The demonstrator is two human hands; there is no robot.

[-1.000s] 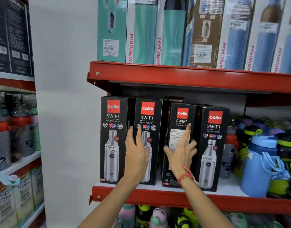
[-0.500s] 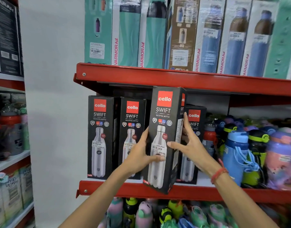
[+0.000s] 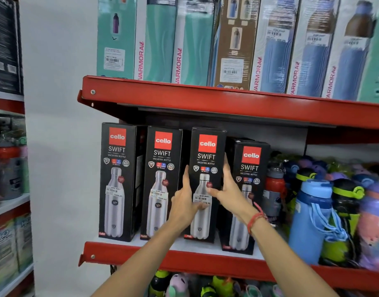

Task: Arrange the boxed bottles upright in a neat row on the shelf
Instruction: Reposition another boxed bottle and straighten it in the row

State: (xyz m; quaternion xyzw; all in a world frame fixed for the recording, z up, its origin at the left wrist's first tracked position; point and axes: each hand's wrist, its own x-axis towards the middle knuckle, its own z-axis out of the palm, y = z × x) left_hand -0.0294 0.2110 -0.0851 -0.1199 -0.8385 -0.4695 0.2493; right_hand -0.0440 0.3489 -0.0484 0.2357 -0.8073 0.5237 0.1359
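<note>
Left hand (image 3: pixel 184 202) and right hand (image 3: pixel 227 189) clasp the third boxed bottle (image 3: pixel 206 159) by its sides, upright near the shelf (image 3: pixel 141 257) front edge. Pushed crooked, it may jostle the second box (image 3: pixel 162 181) or fourth box (image 3: pixel 249 189); loose bottles (image 3: pixel 312 215) crowd the right end.

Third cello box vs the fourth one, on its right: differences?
The third box is gripped on both sides by the left hand and right hand; the fourth box stands free. The third box's top sits higher in the picture than the fourth's. The fourth box's base stands nearer the shelf's red front edge than the third's. Both are upright, black, with red cello logo and steel bottle picture.
</note>
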